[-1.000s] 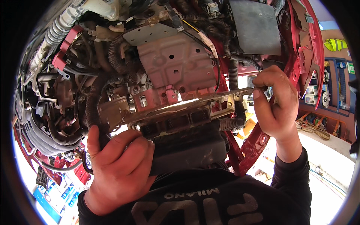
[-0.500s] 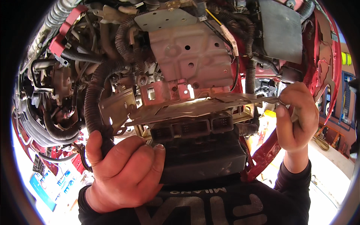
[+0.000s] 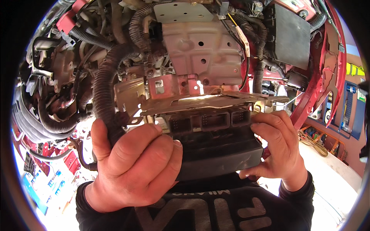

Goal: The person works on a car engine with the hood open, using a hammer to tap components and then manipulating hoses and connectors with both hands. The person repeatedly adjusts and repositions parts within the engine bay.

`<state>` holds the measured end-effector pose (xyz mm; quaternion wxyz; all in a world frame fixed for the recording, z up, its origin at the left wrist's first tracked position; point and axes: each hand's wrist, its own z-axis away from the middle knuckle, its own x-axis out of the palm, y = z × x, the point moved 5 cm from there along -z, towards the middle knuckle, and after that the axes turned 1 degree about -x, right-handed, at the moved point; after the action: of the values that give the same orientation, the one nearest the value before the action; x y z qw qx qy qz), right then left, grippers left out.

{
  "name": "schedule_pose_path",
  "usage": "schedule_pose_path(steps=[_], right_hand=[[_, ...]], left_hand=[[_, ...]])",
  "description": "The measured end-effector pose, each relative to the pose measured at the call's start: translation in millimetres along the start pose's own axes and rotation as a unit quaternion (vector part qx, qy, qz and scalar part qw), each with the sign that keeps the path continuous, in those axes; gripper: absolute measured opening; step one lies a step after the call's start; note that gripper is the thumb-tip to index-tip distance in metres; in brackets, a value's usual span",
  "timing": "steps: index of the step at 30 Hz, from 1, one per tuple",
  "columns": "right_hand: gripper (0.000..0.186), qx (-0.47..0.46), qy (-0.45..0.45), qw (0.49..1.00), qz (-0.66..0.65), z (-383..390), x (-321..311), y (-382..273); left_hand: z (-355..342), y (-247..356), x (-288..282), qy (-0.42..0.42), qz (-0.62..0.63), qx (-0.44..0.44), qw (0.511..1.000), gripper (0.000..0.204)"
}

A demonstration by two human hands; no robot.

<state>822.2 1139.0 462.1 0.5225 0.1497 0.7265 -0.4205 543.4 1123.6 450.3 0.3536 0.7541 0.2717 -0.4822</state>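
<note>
Spanning the black box [image 3: 223, 158] at its right end, my right hand [image 3: 279, 148] holds it fairly wide, fingers along the upper edge beside the sockets [image 3: 215, 121] and thumb at the lower edge. My left hand [image 3: 138, 165] is curled at the box's left end, its thumb beside the thick corrugated hose [image 3: 105, 84]; its back faces the camera and hides the contact, so I cannot tell whether it grips the box, the hose or both. The box sits just in front of my shirt [image 3: 281, 215], right below the bent metal plate [image 3: 216, 102], with the stamped metal shield [image 3: 202, 50] beyond.

To manage this well, I would share the weight between both ends, keep the box level, and take the load through its casing rather than through the plate or the hose. Fingertips belong clear of the socket mouths, so nothing presses on what lies inside, and the plate's thin edge deserves some room from my knuckles.

Half a second ago my right hand was pinching the right tip of the plate; now it has come down to the box, and that tip is bare. My left hand keeps nearly the same place. The shield appears a touch higher in view.
</note>
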Motion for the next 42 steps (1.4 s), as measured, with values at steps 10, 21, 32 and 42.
schedule_pose_path(steps=[10,21,32,42], right_hand=[[0.068,-0.047,0.053,0.997,-0.011,1.3,11.0,-5.5],[0.071,-0.039,0.069,0.997,-0.011,4.9,12.1,-3.6],[0.076,-0.057,0.074,0.996,-0.007,5.1,9.4,-7.7],[0.06,-0.059,0.045,0.997,-0.006,-2.6,12.2,-5.1]], left_hand=[[27.0,-16.0,1.2,0.057,0.058,-0.018,0.997,0.028],[23.8,-17.2,3.9,0.092,0.114,0.003,0.989,0.031],[23.5,-14.7,3.2,0.115,0.118,0.006,0.986,0.032],[24.8,-16.8,-3.2,0.028,0.086,0.056,0.994,0.05]])
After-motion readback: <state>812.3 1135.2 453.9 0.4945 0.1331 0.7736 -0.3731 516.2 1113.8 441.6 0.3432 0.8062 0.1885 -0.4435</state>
